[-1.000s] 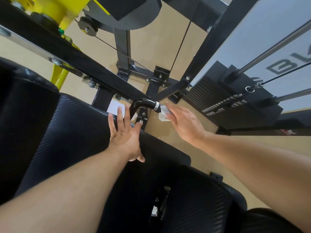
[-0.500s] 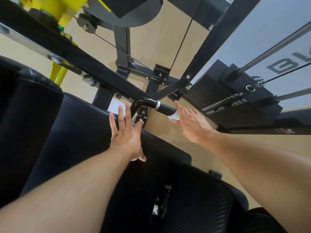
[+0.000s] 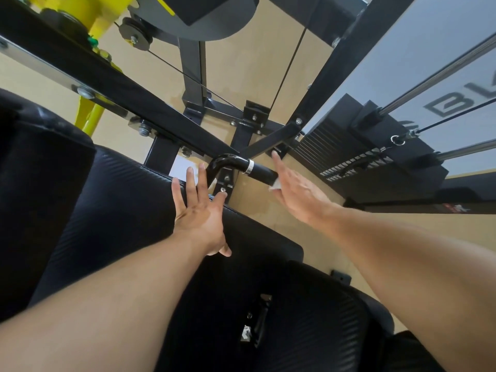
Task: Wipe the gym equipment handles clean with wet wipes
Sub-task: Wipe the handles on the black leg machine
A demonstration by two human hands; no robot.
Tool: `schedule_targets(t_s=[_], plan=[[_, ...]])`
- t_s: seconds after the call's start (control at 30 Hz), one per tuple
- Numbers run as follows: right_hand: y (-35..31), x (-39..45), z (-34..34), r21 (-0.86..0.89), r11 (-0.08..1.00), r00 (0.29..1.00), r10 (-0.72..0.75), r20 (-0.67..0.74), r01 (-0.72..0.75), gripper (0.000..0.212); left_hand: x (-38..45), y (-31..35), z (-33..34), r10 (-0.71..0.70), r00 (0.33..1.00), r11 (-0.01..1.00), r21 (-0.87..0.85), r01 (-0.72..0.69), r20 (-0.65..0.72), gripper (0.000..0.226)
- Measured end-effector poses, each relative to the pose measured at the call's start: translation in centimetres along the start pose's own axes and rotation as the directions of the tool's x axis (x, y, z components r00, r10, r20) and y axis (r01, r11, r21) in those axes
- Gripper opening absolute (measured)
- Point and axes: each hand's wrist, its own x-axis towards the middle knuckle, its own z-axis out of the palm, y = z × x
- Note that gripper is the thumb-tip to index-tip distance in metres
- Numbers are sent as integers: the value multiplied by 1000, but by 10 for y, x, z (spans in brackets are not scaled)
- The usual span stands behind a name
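The handle [image 3: 251, 168] juts out from the machine's black frame [image 3: 161, 103] just beyond the edge of the padded seat [image 3: 112, 200], bending once and then running rightward and slightly toward the person, so its long axis points straight at the right hand [image 3: 298, 191]. That hand is the nearer one: its palm sits against the handle's free end with the fingers stretched out straight, and a white wet wipe [image 3: 275, 185] shows as a small corner trapped under the palm. The left hand [image 3: 198, 210] lies flat and released on the seat, fingertips just beside the bend, holding nothing. The handle is a glossy black tube with a bright metal ring [image 3: 249, 167] partway along and a duller black grip beyond it. The next stroke would likely run along that axis.
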Motion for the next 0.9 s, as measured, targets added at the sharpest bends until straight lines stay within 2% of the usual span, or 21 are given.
schedule_targets(t_s=[0.03, 0.1, 0.17, 0.33, 0.47, 0.53, 0.57, 0.6, 0.67, 0.73, 0.8, 0.83, 0.87, 0.9], plan=[[-19, 12, 0, 30, 999, 998, -42, -43, 44, 85, -1, 0, 0, -3, 1000, 1000, -1, 3, 1, 126], [-49, 33, 2, -25, 992, 985, -127, -120, 124, 85, -1, 1, 0, -16, 1000, 1000, 7, 16, -5, 126], [-49, 37, 2, -73, 990, 986, -130, -104, 123, 85, -2, 2, -1, -23, 1000, 1000, 21, 23, 0, 126], [22, -13, -11, -155, 982, 991, 122, 61, -112, 62, 0, 1, 1, -29, 1000, 999, 43, 29, 6, 125], [17, -18, -27, -342, 911, 924, 315, 217, -231, 38, -1, 2, 3, -50, 999, 997, 56, 50, -12, 127], [0, -28, -45, -463, 828, 866, 451, 214, -316, 36, -3, 2, 3, -46, 998, 998, 46, 47, -37, 130], [-7, -33, -52, -477, 803, 849, 492, 193, -357, 42, -3, 1, 2, -41, 997, 998, 40, 44, -65, 133], [-14, -36, -55, -394, 816, 842, 514, 163, -422, 48, -4, -1, 3, -37, 995, 999, 33, 40, -93, 139], [-32, -46, -50, -87, 863, 864, 502, 42, -497, 58, -16, 2, 7, -59, 985, 997, 40, 66, -160, 150], [-58, -62, -35, 191, 888, 891, 442, -108, -417, 42, -42, 15, 19, -102, 939, 991, 47, 124, -327, 146], [-91, -83, -15, 332, 883, 886, 412, -212, -331, 25, -87, 33, 43, -49, 916, 998, 6, 56, -399, 128], [-108, -93, -5, 405, 861, 869, 428, -249, -308, 24, -113, 41, 60, -24, 921, 996, -87, -11, -389, 119], [-128, -104, 5, 488, 822, 853, 455, -254, -293, 27, -138, 46, 77, -34, 928, 961, -268, -73, -371, 109], [-149, -116, 17, 570, 772, 844, 481, -236, -280, 30, -166, 47, 91, -91, 942, 843, -528, -98, -321, 99]])
